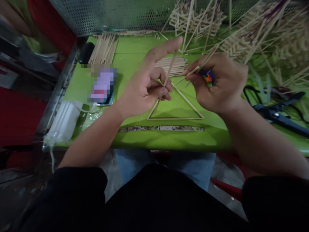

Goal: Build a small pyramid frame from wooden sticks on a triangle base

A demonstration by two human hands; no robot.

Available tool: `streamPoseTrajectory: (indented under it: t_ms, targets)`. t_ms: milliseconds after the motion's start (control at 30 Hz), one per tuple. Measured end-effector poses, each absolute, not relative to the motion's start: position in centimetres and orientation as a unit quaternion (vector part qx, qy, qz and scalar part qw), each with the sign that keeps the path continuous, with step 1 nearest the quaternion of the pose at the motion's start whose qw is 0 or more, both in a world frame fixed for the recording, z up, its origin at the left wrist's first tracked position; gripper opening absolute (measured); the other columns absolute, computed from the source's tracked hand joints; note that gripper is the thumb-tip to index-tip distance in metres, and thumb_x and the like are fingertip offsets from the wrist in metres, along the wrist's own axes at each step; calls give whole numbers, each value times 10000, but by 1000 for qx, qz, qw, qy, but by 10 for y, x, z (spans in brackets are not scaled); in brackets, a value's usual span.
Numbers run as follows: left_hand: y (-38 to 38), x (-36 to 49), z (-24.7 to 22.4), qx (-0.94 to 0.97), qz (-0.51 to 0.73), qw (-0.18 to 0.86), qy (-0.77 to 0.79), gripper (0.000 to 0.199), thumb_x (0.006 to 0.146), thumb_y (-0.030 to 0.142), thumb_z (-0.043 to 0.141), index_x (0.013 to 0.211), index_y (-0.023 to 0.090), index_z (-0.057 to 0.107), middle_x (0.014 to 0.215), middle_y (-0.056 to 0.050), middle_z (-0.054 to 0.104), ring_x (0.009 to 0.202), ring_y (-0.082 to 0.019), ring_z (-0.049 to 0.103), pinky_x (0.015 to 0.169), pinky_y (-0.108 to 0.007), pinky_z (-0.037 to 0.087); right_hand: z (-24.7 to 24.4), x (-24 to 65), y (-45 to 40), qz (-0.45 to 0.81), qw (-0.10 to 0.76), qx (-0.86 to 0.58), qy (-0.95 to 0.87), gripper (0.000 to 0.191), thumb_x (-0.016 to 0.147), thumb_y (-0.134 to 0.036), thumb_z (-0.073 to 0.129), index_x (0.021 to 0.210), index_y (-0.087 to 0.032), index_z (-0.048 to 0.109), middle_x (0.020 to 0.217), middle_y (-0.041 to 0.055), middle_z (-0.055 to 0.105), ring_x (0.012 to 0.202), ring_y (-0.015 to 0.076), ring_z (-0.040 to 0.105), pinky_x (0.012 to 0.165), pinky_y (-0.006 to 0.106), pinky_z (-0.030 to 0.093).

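My left hand (145, 83) pinches a thin wooden stick (171, 65) between thumb and curled fingers, with the index finger stretched out above. In my right hand (220, 82) are a few thin wooden sticks (209, 55), gripped between thumb and fingers; their lower ends come close to the left hand. Below both hands, a triangle of sticks (178, 118) lies on the green table, its left side partly hidden by my left hand. Behind the hands lies a row of loose sticks (177, 66). A blue and orange item (209, 77) shows partly behind my right hand.
On the left are a stick bundle (103, 48), a phone (103, 85) and a white plastic-wrapped block (64, 120). Dark-handled cutters (277, 112) lie right. Stick lattices (200, 21) crowd the back right. A speckled strip (161, 128) lies along the front of the green table (135, 140).
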State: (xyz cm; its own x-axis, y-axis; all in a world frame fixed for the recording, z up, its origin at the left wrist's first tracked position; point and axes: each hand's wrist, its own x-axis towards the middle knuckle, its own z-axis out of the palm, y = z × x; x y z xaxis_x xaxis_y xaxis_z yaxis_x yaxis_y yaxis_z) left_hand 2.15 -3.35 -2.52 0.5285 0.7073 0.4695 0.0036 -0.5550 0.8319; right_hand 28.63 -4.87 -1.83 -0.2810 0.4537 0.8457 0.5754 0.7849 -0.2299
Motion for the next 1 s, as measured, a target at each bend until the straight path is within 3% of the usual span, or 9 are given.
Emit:
streamPoseTrajectory:
  t_ms: [200,367,633,767,900,1000]
  targets:
    - [-33,23,-30,759,465,414,192,671,1083,375,775,1702,424,520,1007,5,736,885,-200,794,822,-374,726,-27,286,-40,-60,527,-309,-789,77,1074,-390,791,1125,-335,807,966,19,870,796,226,815,736,387,635]
    - [-32,23,-29,772,458,377,230,635,1118,521,752,1699,386,534,1013,-20,758,926,-212,810,844,-377,713,-35,288,-36,-8,507,-333,-795,143,1132,-480,713,1182,-371,791,1071,-13,865,937,251,844,878,441,681]
    - [-32,23,-33,769,485,359,212,638,1118,510,754,1707,389,543,1012,-19,765,889,-218,814,816,-393,711,-36,288,-36,4,492,-368,-789,209,1086,-587,759,1097,-380,790,1105,21,881,990,274,830,946,473,693]
    - [-32,27,-34,779,482,339,215,673,1122,564,724,1734,386,508,1117,-40,789,890,-212,807,810,-394,710,-35,285,-34,17,509,-363,-780,240,1038,-610,828,1052,-372,803,1033,-1,867,889,248,799,832,427,672]
    - [-31,33,-37,792,476,324,205,649,1156,591,635,1749,381,476,1012,-17,766,906,-188,792,841,-343,702,-34,279,-31,29,557,-324,-765,179,1047,-526,838,1023,-349,827,916,-14,825,709,205,709,697,401,616]
    - [-30,36,-37,797,473,315,203,645,1156,590,630,1740,352,493,959,-6,742,895,-177,786,856,-325,698,-37,274,-28,76,576,-341,-739,228,1038,-560,848,1011,-334,833,888,4,803,698,209,695,670,400,619]
